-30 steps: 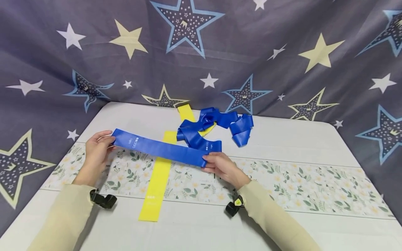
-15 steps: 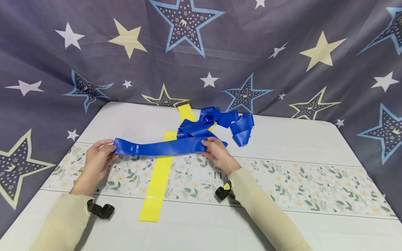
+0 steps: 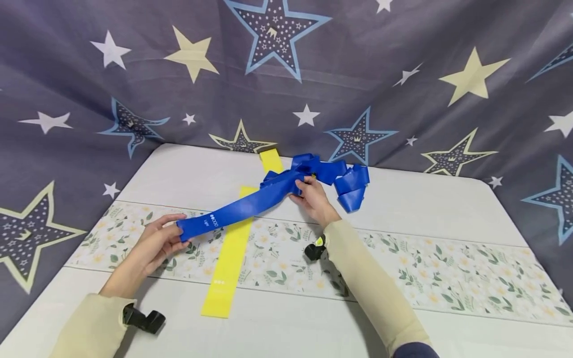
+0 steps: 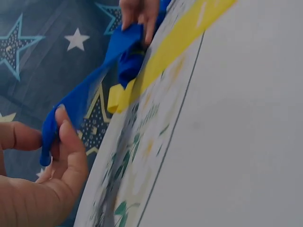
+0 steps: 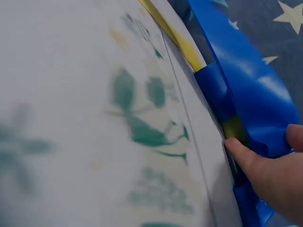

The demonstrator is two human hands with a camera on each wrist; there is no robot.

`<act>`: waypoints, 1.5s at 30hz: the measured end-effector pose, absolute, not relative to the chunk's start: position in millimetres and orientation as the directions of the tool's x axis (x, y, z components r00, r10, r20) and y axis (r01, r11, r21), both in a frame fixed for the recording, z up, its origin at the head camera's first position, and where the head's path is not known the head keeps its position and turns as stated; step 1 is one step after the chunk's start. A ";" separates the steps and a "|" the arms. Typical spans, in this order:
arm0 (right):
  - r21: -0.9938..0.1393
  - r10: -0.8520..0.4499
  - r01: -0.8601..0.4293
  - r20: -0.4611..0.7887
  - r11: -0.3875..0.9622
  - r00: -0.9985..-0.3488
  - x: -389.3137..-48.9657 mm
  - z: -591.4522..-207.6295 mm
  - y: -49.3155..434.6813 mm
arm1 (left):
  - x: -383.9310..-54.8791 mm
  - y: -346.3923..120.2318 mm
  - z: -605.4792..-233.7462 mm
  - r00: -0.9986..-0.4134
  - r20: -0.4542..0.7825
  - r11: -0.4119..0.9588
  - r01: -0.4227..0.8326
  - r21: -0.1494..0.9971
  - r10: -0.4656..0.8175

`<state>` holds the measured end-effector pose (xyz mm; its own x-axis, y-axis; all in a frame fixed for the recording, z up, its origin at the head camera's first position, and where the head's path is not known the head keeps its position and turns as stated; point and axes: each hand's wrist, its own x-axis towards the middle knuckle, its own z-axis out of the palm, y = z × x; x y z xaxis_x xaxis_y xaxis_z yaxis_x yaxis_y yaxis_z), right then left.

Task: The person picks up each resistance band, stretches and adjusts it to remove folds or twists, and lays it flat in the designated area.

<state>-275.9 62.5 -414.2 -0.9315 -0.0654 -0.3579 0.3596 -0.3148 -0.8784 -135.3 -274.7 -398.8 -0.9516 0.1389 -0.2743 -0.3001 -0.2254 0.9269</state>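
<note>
A flat blue resistance band [image 3: 241, 208] with white print slants up to the right between my hands. My left hand [image 3: 156, 241] pinches its near left end; in the left wrist view the thumb and fingers [image 4: 71, 142] close on its edge. My right hand [image 3: 312, 199] pinches the band's far part, right at the crumpled blue loops [image 3: 329, 171] at the back. In the right wrist view a fingertip [image 5: 234, 144] overlaps a yellow patch. A yellow resistance band [image 3: 228, 263] lies flat beneath, running front to back, partly hidden by the blue one.
The white table [image 3: 425, 209] has a flower-printed strip [image 3: 403, 268] across its middle. A dark star-patterned cloth [image 3: 179, 94] hangs right behind the table's back edge and at its left. The folded blue end [image 3: 352, 186] lies at the right of the loops.
My right hand has moved back toward the blue loops, and my left hand has shifted right and toward me. The blue band has tilted, its right end now farther back.
</note>
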 end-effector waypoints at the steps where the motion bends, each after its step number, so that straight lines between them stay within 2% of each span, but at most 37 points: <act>1: -0.881 -0.062 0.355 -0.354 -0.312 -0.933 -279.1 -413.1 62.1 | -133.4 -272.9 -399.1 -0.945 -0.284 -0.224 -0.315 0.922 0.161; 10: -0.910 -0.055 0.305 -0.302 -0.281 -0.952 -305.9 -403.2 59.1 | -115.6 -242.9 -399.9 -0.878 -0.302 -0.150 -0.378 0.913 0.372; 14: -0.937 -0.053 0.287 -0.282 -0.198 -0.958 -314.1 -398.0 58.0 | -107.6 -221.2 -400.3 -0.843 -0.313 -0.100 -0.391 0.915 0.437; 17: -0.960 -0.046 0.272 -0.269 -0.064 -0.962 -316.0 -392.9 57.2 | -102.5 -204.7 -400.2 -0.825 -0.320 -0.087 -0.402 0.912 0.466; 20: -0.960 -0.027 0.247 -0.252 0.129 -0.967 -315.4 -388.3 54.8 | -97.6 -190.9 -400.5 -0.808 -0.323 -0.084 -0.413 0.907 0.493; 25: -0.879 -0.023 0.138 -0.166 0.457 -0.986 -311.4 -385.2 49.4 | -89.7 -175.3 -403.9 -0.787 -0.364 -0.015 -0.428 0.904 0.498; 28: -0.834 -0.046 0.081 -0.126 0.546 -0.991 -309.6 -386.2 49.4 | -84.7 -169.7 -404.9 -0.794 -0.387 0.055 -0.410 0.910 0.468; 37: -0.798 -0.062 0.026 -0.078 0.602 -0.995 -307.6 -391.3 50.7 | -71.9 -164.1 -405.3 -0.790 -0.405 0.165 -0.372 0.913 0.460; 45: -0.834 -0.162 0.041 -0.154 0.550 -0.975 -304.2 -396.1 41.2 | -55.8 -161.3 -409.5 -0.779 -0.427 0.223 -0.364 0.904 0.460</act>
